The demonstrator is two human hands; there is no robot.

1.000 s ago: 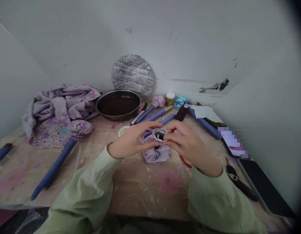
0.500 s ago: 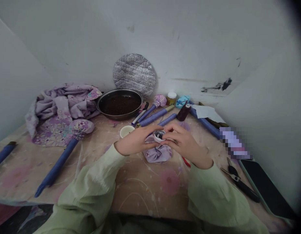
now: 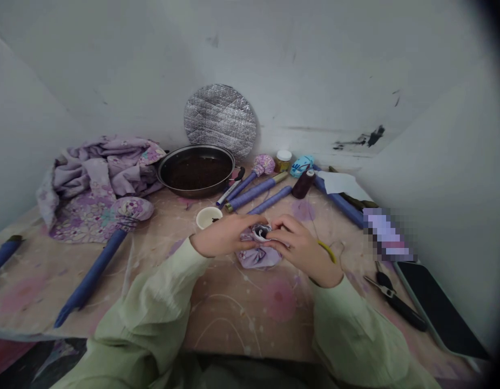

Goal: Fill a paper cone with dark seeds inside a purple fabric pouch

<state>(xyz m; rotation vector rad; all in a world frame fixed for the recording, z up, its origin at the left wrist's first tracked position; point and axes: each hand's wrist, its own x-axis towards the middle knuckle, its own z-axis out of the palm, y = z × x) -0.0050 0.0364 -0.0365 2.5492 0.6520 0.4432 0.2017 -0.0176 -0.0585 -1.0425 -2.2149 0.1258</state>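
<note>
A small floral purple cloth pouch [image 3: 258, 258] lies on the table between my hands. Its gathered mouth has a pale rim [image 3: 261, 231], and something dark shows inside. My left hand [image 3: 225, 234] curls round the left side of the mouth, thumb below and fingers above. At the right side, the fingers of my right hand [image 3: 301, 243] are bent onto the rim, their tips partly in the opening. A small white cup [image 3: 208, 217] with a few dark bits stands behind my left hand. Beside my right wrist, a curved yellow piece [image 3: 326, 252] shows partly.
A wide pan [image 3: 195, 172] of dark brown stuff stands at the back. Blue-wrapped sticks [image 3: 256, 193], a marker [image 3: 229, 193], a dark thread spool [image 3: 303, 185] and a jar [image 3: 283, 161] lie beyond my hands. Snips [image 3: 396, 302] and a phone [image 3: 442, 308] lie right, bunched cloth [image 3: 108, 178] left.
My right hand has shifted slightly left and down at the rim, showing the yellow piece and hiding a red one. The left hand keeps its hold. The whole view has shifted a little.
</note>
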